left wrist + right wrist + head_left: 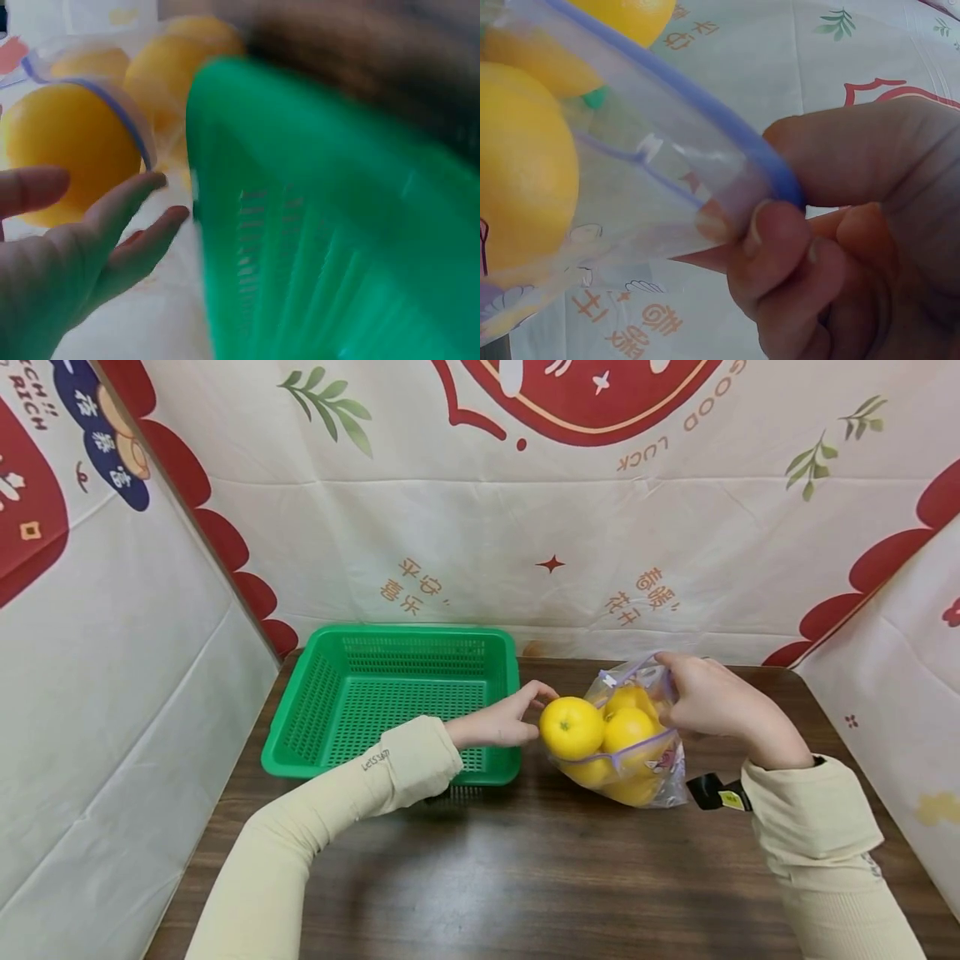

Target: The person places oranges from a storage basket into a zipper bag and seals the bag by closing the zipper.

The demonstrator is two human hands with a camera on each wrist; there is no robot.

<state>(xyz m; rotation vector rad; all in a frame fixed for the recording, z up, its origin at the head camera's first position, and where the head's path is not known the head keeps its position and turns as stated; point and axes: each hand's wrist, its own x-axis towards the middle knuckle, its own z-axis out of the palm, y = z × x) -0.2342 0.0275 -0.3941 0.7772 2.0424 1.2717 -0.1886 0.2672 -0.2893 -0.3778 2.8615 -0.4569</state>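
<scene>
A clear zip bag with purple edging lies tilted on the table, its mouth toward the left. Several round yellow citrus fruits are inside it. One citrus fruit sits at the mouth, partly outside. My left hand is right at that fruit, thumb and fingers apart; in the left wrist view its fingers are extended beside the fruit. My right hand grips the bag's upper rim. The right wrist view shows the thumb and curled fingers pinching the blue-purple edge.
A green plastic basket with slotted walls stands on the dark wooden table, left of the bag and under my left forearm. Printed white cloth hangs behind the table and along both sides. A black strap sits by my right wrist.
</scene>
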